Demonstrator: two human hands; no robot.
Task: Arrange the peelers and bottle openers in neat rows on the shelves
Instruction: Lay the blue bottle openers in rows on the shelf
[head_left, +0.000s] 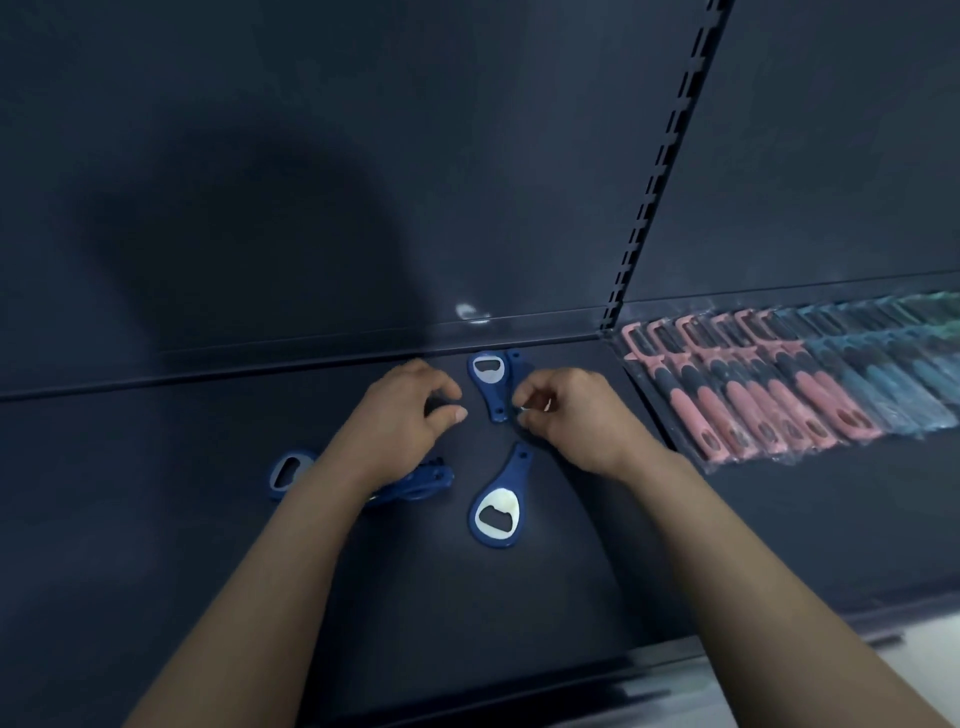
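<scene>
Several blue bottle openers lie on the dark shelf (156, 519). One opener (488, 382) lies at the back with another opener (517, 371) beside it. A third opener (496, 512) lies nearer, metal face up. A fourth opener (285, 473) sits at the left, and a small heap of openers (421, 480) is partly hidden under my left wrist. My left hand (402, 415) hovers left of the back opener with fingers curled and apart. My right hand (566, 415) is curled right of it, fingertips pinched at the second opener's lower end. Wrapped peelers (753, 395) lie in a row on the right shelf.
A slotted upright post (654, 192) divides the two shelf bays. The dark back panel (311, 182) rises behind the shelf. The peelers run from pink to blue to green (930, 332) toward the right. A pale floor (727, 691) shows below the shelf's front edge.
</scene>
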